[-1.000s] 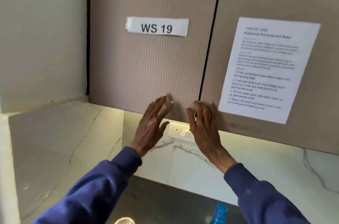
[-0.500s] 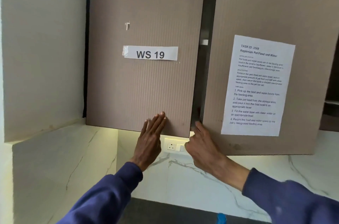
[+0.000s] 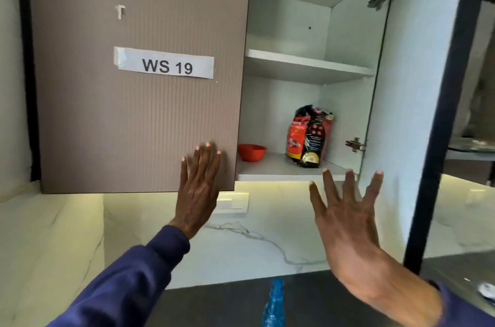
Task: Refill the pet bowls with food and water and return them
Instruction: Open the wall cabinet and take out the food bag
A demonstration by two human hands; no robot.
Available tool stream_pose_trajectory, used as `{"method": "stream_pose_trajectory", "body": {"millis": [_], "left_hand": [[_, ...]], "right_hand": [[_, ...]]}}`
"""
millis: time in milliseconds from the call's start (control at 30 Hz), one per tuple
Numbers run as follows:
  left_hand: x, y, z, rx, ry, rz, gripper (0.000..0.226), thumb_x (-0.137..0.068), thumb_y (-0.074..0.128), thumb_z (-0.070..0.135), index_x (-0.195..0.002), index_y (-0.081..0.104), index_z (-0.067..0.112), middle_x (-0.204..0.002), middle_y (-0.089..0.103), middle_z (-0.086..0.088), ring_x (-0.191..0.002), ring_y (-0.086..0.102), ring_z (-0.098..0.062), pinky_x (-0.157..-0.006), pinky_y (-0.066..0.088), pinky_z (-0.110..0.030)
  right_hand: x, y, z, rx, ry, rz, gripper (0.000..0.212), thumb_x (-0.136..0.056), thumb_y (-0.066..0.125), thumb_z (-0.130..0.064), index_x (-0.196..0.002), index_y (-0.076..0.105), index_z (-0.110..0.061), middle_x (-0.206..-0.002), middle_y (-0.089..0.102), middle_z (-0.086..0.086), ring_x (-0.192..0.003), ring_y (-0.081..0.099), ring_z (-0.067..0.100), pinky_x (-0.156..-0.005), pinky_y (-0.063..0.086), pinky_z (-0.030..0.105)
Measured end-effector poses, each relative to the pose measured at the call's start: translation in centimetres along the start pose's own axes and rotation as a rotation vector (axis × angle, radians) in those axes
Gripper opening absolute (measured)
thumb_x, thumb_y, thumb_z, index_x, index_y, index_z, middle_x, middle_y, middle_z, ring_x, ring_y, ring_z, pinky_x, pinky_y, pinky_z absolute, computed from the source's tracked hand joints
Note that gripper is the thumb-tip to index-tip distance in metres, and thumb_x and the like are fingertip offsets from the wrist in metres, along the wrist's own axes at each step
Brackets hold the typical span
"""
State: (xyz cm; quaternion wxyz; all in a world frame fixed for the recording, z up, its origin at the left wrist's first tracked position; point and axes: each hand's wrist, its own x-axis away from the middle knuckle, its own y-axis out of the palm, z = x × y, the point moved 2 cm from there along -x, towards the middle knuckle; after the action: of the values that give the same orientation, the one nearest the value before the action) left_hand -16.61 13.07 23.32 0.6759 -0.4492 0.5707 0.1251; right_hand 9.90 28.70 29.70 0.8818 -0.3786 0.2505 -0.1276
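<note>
A wall cupboard stands open on its right half. On its bottom shelf [image 3: 278, 167] a red and black pet food bag [image 3: 308, 136] stands upright, and a red bowl [image 3: 251, 152] sits to its left, partly hidden by the closed left door [image 3: 134, 112]. My left hand [image 3: 199, 187] lies flat against the lower right corner of that closed door, fingers apart. Below the shelf's front edge my right hand [image 3: 345, 217] is spread wide and holds nothing. The right door [image 3: 417, 85] is swung fully open, edge-on to me.
A blue bottle top [image 3: 274, 302] pokes up from the dark counter [image 3: 227, 305] at the bottom. White marble backsplash with a wall socket [image 3: 233, 203] runs under the cupboard. The upper shelf [image 3: 308, 65] holds nothing. A dark vertical post [image 3: 442, 112] stands to the right.
The right door has swung from a small gap to fully open, showing the bag and bowl. My right hand let go of its edge and spread. The left hand stays on the left door.
</note>
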Motion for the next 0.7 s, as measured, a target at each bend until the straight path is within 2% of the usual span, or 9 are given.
{"method": "stream_pose_trajectory", "body": {"millis": [33,100,233,367,433,533,600,700], "left_hand": [[-0.3,0.0,0.2,-0.008,-0.008,-0.010,0.093,-0.084,0.069,0.003,-0.163,0.021,0.009,-0.172,0.009,-0.018,-0.160,0.007,-0.039,-0.124,0.018,-0.063],[-0.6,0.2,0.6,-0.018,-0.033,-0.029,0.097,-0.083,0.070,0.003,-0.163,0.017,0.010,-0.172,0.006,-0.017,-0.160,0.005,-0.040,-0.124,0.017,-0.064],[-0.7,1.0,0.9,-0.063,-0.057,-0.053,0.098,-0.084,0.071,0.002,-0.164,0.016,0.012,-0.172,0.003,-0.018,-0.159,0.004,-0.043,-0.124,0.018,-0.064],[-0.6,1.7,0.2,-0.078,-0.035,-0.016,0.097,-0.083,0.075,0.006,-0.163,0.021,0.013,-0.173,0.007,-0.017,-0.159,0.007,-0.042,-0.123,0.021,-0.064],[-0.7,2.0,-0.1,-0.078,-0.017,0.003,0.097,-0.084,0.076,0.009,-0.163,0.021,0.014,-0.173,0.007,-0.016,-0.159,0.006,-0.041,-0.123,0.022,-0.064],[-0.7,2.3,0.1,-0.081,-0.016,0.013,0.098,-0.085,0.077,0.011,-0.164,0.019,0.015,-0.173,0.005,-0.015,-0.160,0.004,-0.041,-0.123,0.022,-0.063],[-0.6,2.5,0.2,-0.082,-0.019,0.024,0.098,-0.085,0.077,0.010,-0.164,0.019,0.014,-0.173,0.004,-0.015,-0.160,0.004,-0.041,-0.123,0.022,-0.063],[-0.6,2.8,0.1,-0.090,-0.026,0.028,0.099,-0.085,0.078,0.013,-0.164,0.017,0.015,-0.173,0.002,-0.015,-0.160,0.002,-0.041,-0.124,0.022,-0.063]], "right_hand": [[-0.4,0.4,-0.1,-0.063,0.021,0.022,0.109,-0.093,0.066,-0.035,-0.158,-0.018,-0.012,-0.163,-0.027,0.026,-0.150,-0.012,0.058,-0.103,-0.010,0.087],[-1.4,1.1,-0.4,-0.176,0.058,0.079,0.115,-0.090,0.068,-0.046,-0.158,-0.021,-0.017,-0.163,-0.031,0.024,-0.149,-0.022,0.056,-0.101,-0.019,0.085],[-7.1,2.5,-1.0,-0.458,0.091,0.201,0.123,-0.086,0.064,-0.064,-0.157,-0.026,-0.021,-0.164,-0.031,0.019,-0.151,-0.024,0.048,-0.109,-0.014,0.081],[-16.1,3.9,-0.4,-0.601,0.132,0.271,0.123,-0.087,0.068,-0.059,-0.158,-0.022,-0.016,-0.167,-0.024,0.018,-0.154,-0.020,0.043,-0.116,-0.004,0.077],[-19.9,5.2,0.5,-0.664,0.146,0.280,0.118,-0.090,0.068,-0.054,-0.160,-0.017,-0.011,-0.168,-0.017,0.020,-0.155,-0.013,0.043,-0.118,0.001,0.074],[-24.8,7.2,2.4,-0.888,0.187,0.348,0.110,-0.089,0.073,-0.039,-0.159,-0.002,0.001,-0.167,0.005,0.027,-0.155,0.009,0.045,-0.122,0.015,0.065],[-27.7,8.3,3.8,-1.041,0.252,0.438,0.097,-0.090,0.072,-0.030,-0.156,0.013,0.007,-0.161,0.022,0.030,-0.149,0.024,0.045,-0.120,0.026,0.057],[-31.8,9.8,5.4,-1.198,0.353,0.468,0.068,-0.093,0.068,-0.031,-0.144,0.041,0.006,-0.146,0.042,0.031,-0.135,0.038,0.047,-0.114,0.033,0.052]]}}
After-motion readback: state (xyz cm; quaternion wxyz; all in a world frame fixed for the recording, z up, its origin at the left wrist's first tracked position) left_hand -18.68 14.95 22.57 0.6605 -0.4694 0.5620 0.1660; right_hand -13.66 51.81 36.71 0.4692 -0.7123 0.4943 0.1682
